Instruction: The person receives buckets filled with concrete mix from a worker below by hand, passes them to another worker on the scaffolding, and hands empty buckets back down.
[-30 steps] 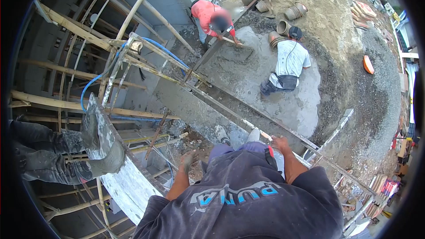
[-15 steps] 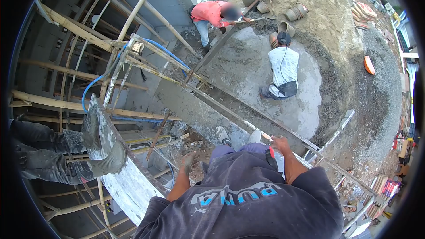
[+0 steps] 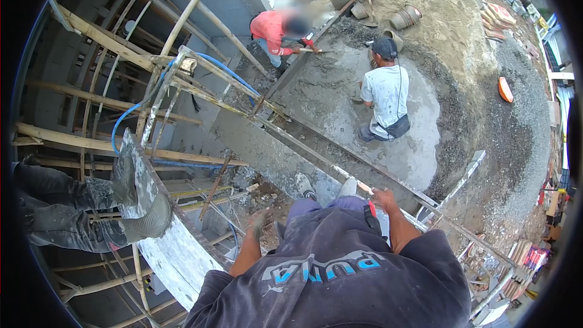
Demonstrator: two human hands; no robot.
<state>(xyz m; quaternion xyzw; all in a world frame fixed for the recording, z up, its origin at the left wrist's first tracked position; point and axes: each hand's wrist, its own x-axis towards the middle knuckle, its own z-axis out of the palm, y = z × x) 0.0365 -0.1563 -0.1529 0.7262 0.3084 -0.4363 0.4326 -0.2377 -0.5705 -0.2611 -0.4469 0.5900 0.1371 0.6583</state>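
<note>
Dusty with cement, my left hand [image 3: 260,218] hangs beside my left thigh, its fingers apart and holding nothing that shows. My right hand [image 3: 382,197] is wrapped round the white-stained metal rail [image 3: 334,167] at my right, near my right shoe. Below me both shoes [image 3: 305,186] stand on a grey concrete ledge [image 3: 255,140]. Beyond the rail, a person in a white shirt [image 3: 387,91] crouches on wet grey concrete [image 3: 413,140], and a person in a red shirt [image 3: 270,29] bends over its edge with a long-handled tool.
Bamboo poles [image 3: 121,146] and a blue hose [image 3: 228,73] cross the left side. Another person's muddy legs [image 3: 67,206] stand by a cement-smeared board [image 3: 176,249]. Buckets [image 3: 405,17], sand [image 3: 449,24] and gravel [image 3: 522,140] lie beyond the concrete.
The person in the red shirt has shifted left and down with the tool. The person in the white shirt has raised and turned their upper body. My hands have hardly moved.
</note>
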